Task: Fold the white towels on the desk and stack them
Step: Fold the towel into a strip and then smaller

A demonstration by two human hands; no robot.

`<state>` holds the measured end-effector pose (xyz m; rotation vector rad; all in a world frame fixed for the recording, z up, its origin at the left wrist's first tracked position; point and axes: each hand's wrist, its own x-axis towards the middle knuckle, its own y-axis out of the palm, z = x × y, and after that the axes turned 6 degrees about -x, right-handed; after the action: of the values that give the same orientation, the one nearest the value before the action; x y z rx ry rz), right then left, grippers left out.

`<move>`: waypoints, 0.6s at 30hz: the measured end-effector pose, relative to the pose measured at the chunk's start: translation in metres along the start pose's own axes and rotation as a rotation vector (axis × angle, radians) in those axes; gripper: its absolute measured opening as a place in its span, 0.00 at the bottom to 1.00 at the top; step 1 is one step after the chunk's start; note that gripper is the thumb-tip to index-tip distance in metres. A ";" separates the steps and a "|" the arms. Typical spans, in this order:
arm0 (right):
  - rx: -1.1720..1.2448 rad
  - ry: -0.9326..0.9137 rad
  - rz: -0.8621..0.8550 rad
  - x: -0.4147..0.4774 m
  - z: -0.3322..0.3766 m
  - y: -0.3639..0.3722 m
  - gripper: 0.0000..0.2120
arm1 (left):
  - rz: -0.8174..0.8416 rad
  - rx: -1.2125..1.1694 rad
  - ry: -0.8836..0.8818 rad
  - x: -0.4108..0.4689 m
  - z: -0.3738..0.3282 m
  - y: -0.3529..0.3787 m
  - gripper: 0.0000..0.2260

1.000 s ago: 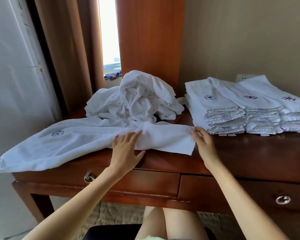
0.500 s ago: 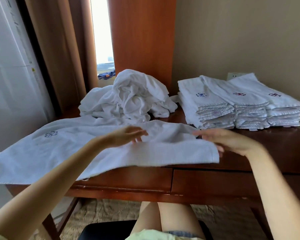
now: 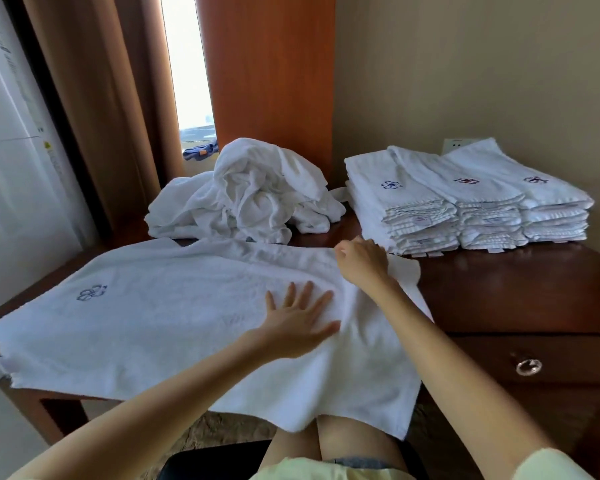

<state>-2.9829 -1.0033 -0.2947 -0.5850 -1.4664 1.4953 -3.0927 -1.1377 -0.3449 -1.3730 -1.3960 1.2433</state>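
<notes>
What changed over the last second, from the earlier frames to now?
The spread towel was pulled toward the person; its near edge now hangs over the desk front onto the lap. The left hand moved up from the edge and presses flat on it; the right hand moved to its far edge, fingers curled on the cloth. The crumpled pile and folded stacks stayed put.

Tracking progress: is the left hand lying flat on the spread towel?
Yes, the left hand rests open-fingered on the spread towel.
</notes>
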 end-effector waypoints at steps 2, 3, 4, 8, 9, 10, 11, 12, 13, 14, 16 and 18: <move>0.024 0.007 0.196 -0.001 -0.006 0.014 0.19 | 0.013 -0.004 -0.001 0.000 -0.018 0.001 0.31; 0.013 0.002 0.241 -0.004 -0.014 0.022 0.21 | -0.012 -0.012 0.018 0.001 -0.023 -0.001 0.31; -0.006 -0.025 0.247 -0.006 -0.024 0.029 0.23 | -0.070 -0.033 0.045 0.001 -0.022 -0.007 0.29; -0.020 -0.174 0.268 0.002 -0.067 0.032 0.24 | -0.323 -0.087 0.025 -0.003 0.036 -0.038 0.23; -0.035 -0.196 0.298 0.006 -0.075 0.031 0.24 | -0.332 -0.046 -0.054 -0.006 0.062 -0.045 0.24; -0.051 -0.208 0.327 0.010 -0.082 0.031 0.24 | -0.323 -0.025 -0.165 -0.010 0.091 -0.052 0.24; -0.067 -0.199 0.359 0.013 -0.089 0.030 0.24 | -0.308 -0.025 -0.281 -0.014 0.120 -0.057 0.25; -0.098 -0.193 0.381 0.019 -0.089 0.030 0.24 | -0.296 -0.039 -0.392 -0.022 0.151 -0.062 0.26; -0.144 -0.177 0.381 0.024 -0.090 0.028 0.24 | -0.273 -0.048 -0.467 -0.029 0.179 -0.065 0.26; -0.186 -0.166 0.340 0.028 -0.081 0.026 0.24 | -0.237 -0.047 -0.514 -0.037 0.204 -0.067 0.27; -0.181 -0.165 0.156 0.036 -0.045 0.022 0.22 | -0.146 -0.018 -0.535 -0.051 0.240 -0.064 0.28; 0.018 -0.197 0.013 0.039 0.014 0.023 0.20 | -0.105 -0.018 -0.514 -0.057 0.253 -0.059 0.28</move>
<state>-3.0187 -0.9740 -0.3037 -0.4465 -1.5997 1.6114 -3.3456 -1.2176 -0.3324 -1.0111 -1.8004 1.5841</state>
